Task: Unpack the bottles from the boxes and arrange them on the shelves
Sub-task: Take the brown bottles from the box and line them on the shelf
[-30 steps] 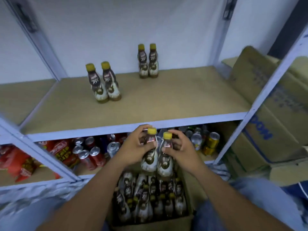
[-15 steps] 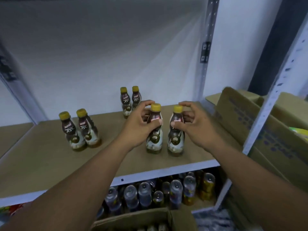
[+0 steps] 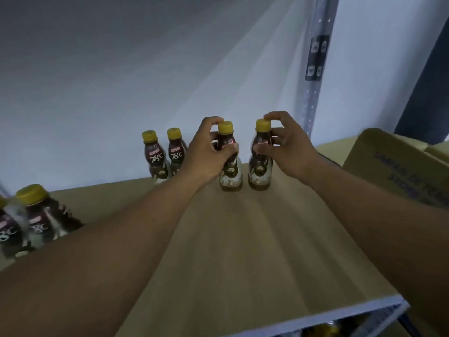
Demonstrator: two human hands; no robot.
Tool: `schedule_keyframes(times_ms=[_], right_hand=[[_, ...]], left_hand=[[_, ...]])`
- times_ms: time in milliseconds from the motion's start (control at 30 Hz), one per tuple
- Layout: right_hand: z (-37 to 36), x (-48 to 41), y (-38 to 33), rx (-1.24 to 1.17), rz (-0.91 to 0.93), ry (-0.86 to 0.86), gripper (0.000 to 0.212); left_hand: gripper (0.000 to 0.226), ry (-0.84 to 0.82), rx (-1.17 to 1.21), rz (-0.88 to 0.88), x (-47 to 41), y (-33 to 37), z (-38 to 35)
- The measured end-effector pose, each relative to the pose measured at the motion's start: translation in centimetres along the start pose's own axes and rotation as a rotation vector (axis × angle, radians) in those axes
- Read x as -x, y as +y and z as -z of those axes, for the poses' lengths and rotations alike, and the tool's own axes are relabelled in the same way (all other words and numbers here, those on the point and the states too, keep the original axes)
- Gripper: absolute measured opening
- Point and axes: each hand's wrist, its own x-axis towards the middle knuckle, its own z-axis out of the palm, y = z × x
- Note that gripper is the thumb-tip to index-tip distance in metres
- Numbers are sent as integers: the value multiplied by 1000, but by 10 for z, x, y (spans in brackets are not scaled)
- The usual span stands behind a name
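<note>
Carried deeper onto the shelf (image 3: 243,239) beside four placed bottles (image 3: 157,164), left bottle (image 3: 230,173) and right bottle (image 3: 259,171) are clamped in left grip (image 3: 209,154) and right grip (image 3: 289,152) respectively; release is judged pending.

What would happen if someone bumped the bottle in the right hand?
The bottle in the right hand is tall on a narrow base, so it would probably tip. Its round body would likely roll on the flat shelf.
</note>
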Motion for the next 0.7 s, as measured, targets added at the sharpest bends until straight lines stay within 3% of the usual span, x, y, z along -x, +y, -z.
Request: schedule_keyframes(times_ms=[700], right_hand=[[-18, -64, 49, 68, -9, -47, 60]], left_hand=[[55, 1, -20, 33, -50, -40, -23]])
